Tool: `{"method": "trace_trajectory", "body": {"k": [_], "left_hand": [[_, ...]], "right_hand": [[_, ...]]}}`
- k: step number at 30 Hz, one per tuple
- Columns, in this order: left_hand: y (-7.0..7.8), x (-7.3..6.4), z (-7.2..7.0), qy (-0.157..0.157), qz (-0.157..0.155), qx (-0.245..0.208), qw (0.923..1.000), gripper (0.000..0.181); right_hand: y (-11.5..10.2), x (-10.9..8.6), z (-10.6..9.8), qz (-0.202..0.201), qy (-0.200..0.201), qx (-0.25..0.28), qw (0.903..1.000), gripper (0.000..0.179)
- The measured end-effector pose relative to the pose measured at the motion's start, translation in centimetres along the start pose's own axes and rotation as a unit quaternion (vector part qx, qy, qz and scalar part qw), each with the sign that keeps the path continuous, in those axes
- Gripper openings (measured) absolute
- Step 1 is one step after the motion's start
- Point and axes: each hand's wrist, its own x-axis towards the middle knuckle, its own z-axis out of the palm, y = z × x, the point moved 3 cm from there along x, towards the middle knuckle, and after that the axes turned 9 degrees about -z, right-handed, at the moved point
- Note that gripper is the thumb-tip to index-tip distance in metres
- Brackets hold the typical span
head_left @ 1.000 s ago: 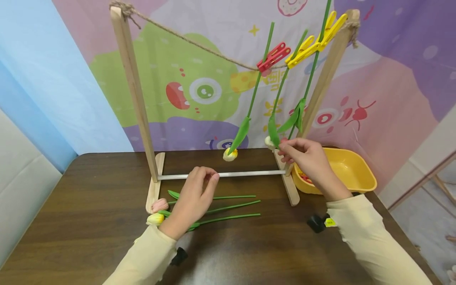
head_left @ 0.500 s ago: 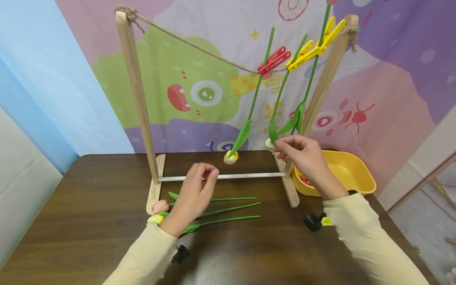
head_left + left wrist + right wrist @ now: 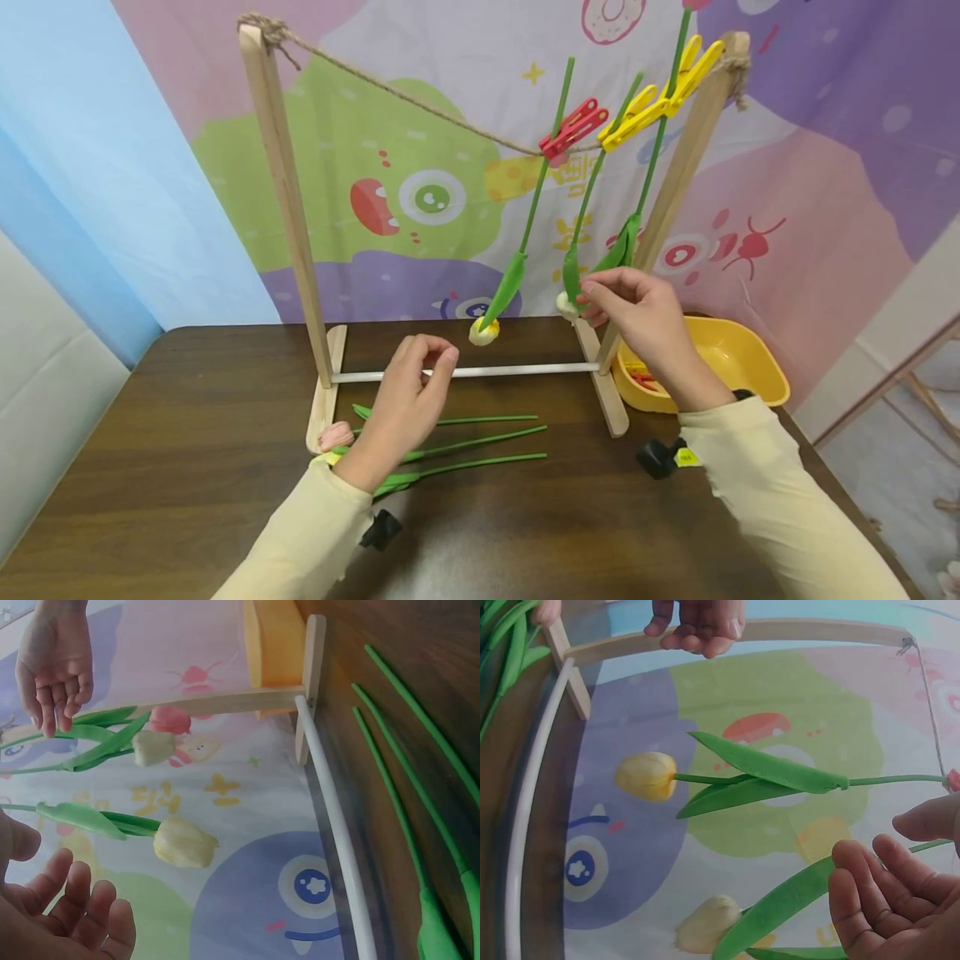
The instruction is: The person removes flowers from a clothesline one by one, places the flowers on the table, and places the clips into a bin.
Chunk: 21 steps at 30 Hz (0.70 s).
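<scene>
My left hand [image 3: 411, 392] hovers over the tabletop in front of the frame, fingers loosely bent, holding nothing. Below it lie several artificial tulips, including one with a pink bloom [image 3: 336, 436]; my forearm partly covers them. My right hand [image 3: 637, 321] is beside the hanging white tulip [image 3: 566, 306]; in the right wrist view a gap separates its thumb and relaxed fingers. A yellow tulip [image 3: 484, 331] hangs head down from a red clothespin [image 3: 573, 131]. Yellow clothespins [image 3: 637, 117] clip the white tulip and another stem on the right. A pink tulip [image 3: 171, 720] hangs behind the white one.
A twine rope [image 3: 397, 86] sags between two wooden posts [image 3: 288, 200], joined low down by a white rod [image 3: 525, 369]. At the right, a yellow basin [image 3: 738, 358] holds red and yellow clothespins. A printed cloth hangs behind the brown table [image 3: 187, 467].
My right hand has shifted slightly up and left past the blooms, its fingers a little more spread. My left hand has barely moved. The hanging tulips stay clipped.
</scene>
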Motion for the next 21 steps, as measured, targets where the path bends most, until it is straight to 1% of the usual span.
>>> {"method": "trace_trajectory", "body": {"k": [4, 7, 11, 15, 18, 21], "left_hand": [[0.4, 0.3, -0.2, 0.002, 0.003, 0.003, 1.0000, 0.021], [0.8, 0.6, -0.3, 0.005, 0.012, 0.004, 0.9999, 0.021], [1.7, 1.1, -0.5, 0.012, 0.027, -0.003, 0.9996, 0.022], [2.4, 1.7, -0.7, 0.015, 0.035, -0.016, 0.9991, 0.023], [2.9, 2.1, -0.9, 0.016, 0.032, -0.029, 0.9990, 0.022], [3.3, 2.6, -1.0, 0.014, 0.019, -0.039, 0.9990, 0.023]], "right_hand": [[-0.8, 0.3, -0.1, 0.001, 0.011, 0.014, 0.9998, 0.032], [-1.3, 0.4, -0.2, -0.003, 0.023, 0.014, 0.9996, 0.025], [-1.9, 0.7, -0.4, -0.016, 0.038, 0.018, 0.9990, 0.017], [-2.4, 1.1, -0.5, -0.033, 0.052, 0.031, 0.9976, 0.015], [-2.6, 1.4, -0.6, -0.045, 0.069, 0.054, 0.9951, 0.015], [-2.9, 1.8, -0.7, -0.055, 0.085, 0.076, 0.9920, 0.014]]}}
